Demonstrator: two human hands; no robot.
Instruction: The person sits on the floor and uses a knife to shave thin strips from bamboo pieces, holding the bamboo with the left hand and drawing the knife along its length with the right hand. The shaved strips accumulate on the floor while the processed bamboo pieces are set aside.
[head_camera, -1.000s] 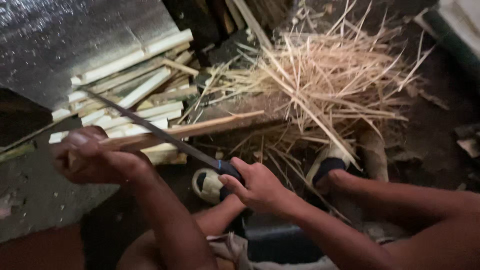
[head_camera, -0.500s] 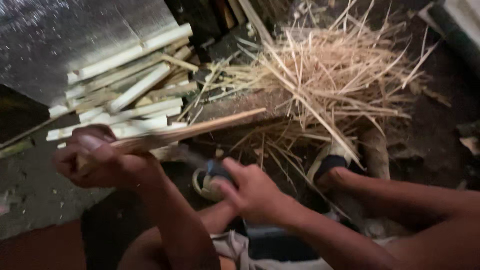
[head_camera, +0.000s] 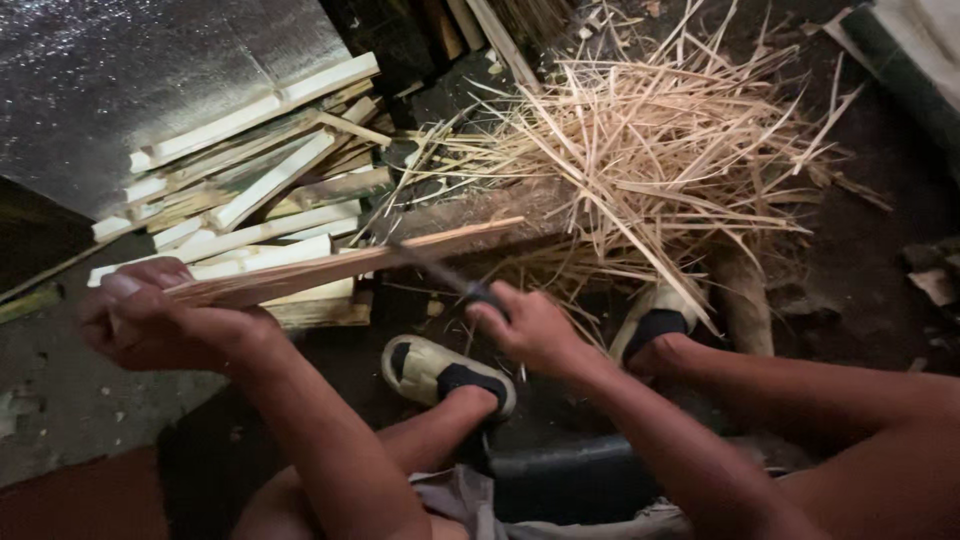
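My left hand (head_camera: 160, 320) grips one end of a long split bamboo slat (head_camera: 350, 262), which points right and slightly up. My right hand (head_camera: 525, 325) is closed around the dark handle of a knife (head_camera: 440, 272). Its blade lies against the slat near the middle and is blurred. Both hands are above my feet in pale sandals (head_camera: 440, 372), one left of centre, the other (head_camera: 655, 325) to the right.
A stack of split bamboo pieces (head_camera: 250, 190) lies at the left, against a shiny grey sheet (head_camera: 120, 90). A big heap of thin bamboo shavings (head_camera: 660, 150) covers the ground ahead. A dark box (head_camera: 570, 480) sits between my legs.
The knife blade pointed far left across the slat one second ago; now it has drawn back toward my right hand, which has shifted right. The slat has tilted a little flatter.
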